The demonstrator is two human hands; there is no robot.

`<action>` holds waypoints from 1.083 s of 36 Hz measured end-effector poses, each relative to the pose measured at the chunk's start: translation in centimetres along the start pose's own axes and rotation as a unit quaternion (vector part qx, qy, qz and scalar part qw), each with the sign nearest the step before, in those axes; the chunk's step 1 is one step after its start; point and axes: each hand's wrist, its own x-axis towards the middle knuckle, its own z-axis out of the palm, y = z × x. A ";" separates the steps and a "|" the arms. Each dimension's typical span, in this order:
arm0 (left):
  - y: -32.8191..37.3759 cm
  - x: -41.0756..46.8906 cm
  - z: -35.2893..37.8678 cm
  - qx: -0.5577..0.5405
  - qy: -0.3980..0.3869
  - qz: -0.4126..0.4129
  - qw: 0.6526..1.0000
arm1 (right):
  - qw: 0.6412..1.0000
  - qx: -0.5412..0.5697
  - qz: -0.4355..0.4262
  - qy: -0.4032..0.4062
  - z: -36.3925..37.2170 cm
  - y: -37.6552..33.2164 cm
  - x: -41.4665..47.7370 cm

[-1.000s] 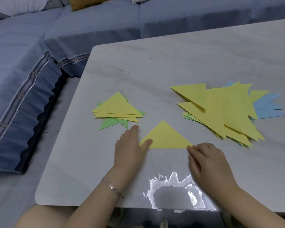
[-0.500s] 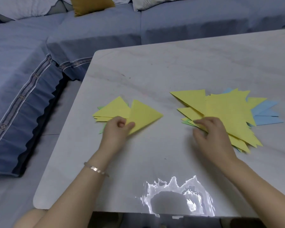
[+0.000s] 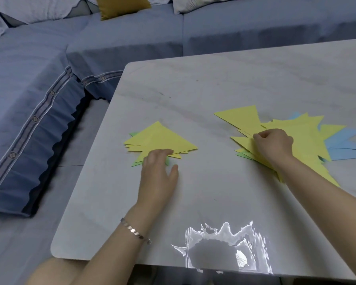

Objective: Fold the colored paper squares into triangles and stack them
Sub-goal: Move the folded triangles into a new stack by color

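Head view, looking down over a pale marbled surface (image 3: 214, 83); person seated at 6 o'clock.

Done so far: a folded stack (image 3: 162, 138) of triangles lies at about 9 o'clock from the surface's middle. Yellow triangles on top, fanned rather than squared up. Green triangles (image 3: 137, 162) peep out underneath at the stack's 7 o'clock. Count uncertain; several at least.

Left to do: a loose pile (image 3: 308, 138) at 3 o'clock, well apart from the stack. Mostly yellow, with blue sheets (image 3: 345, 147) poking out on its 3 o'clock side and a sliver of green at its 8 o'clock. Corners jut every way. Cannot tell how many sheets, nor whether any are already folded. It looks bigger than the finished stack, so my judgement is under half done.

Hands: left hand (image 3: 158, 177) lies nearly flat, fingers straight, thumb spread, fingertips resting on the stack's 6 o'clock edge; it grips nothing. Right hand (image 3: 275, 145) sits knuckles-up on the pile, fingers curled in, seemingly pinching a yellow sheet (image 3: 243, 141) at the pile's 9 o'clock edge. The pinch itself is hidden under the knuckles.

Step in hand, as I read it: left settles the top triangle, right takes the next sheet for folding.

Also noted: bracelet (image 3: 135, 233) on the left wrist; blue sofa (image 3: 49, 79) beyond the surface from 9 to 12 o'clock.
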 end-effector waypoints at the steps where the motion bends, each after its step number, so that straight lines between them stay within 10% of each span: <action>1: 0.3 -0.2 0.2 -0.004 -0.005 0.010 1.000 | 1.000 0.024 0.001 0.008 0.0 0.1 0.0; 7: 1.2 -0.6 0.7 -0.033 -0.040 0.031 0.998 | 0.974 0.212 -0.058 0.054 -1.0 -0.1 -2.2; 12: 1.9 -0.8 0.7 -0.053 -0.033 0.035 0.997 | 0.938 0.306 -0.150 -0.064 -1.9 0.3 -6.4; 24: 3.0 -5.6 3.8 0.109 0.069 0.082 0.988 | 0.949 0.035 -0.215 -0.228 -0.6 3.1 -9.8; 31: 1.7 -4.0 5.3 0.119 -0.133 0.117 0.977 | 0.926 -0.099 -0.283 -0.227 -0.5 2.1 -9.6; 36: 0.5 -3.0 6.2 0.181 -0.164 0.118 0.962 | 0.947 -0.096 -0.299 -0.075 0.8 1.8 -11.2; 39: 0.4 -3.3 6.2 0.157 -0.164 0.107 0.968 | 0.914 -0.084 -0.378 -0.121 2.4 0.8 -12.2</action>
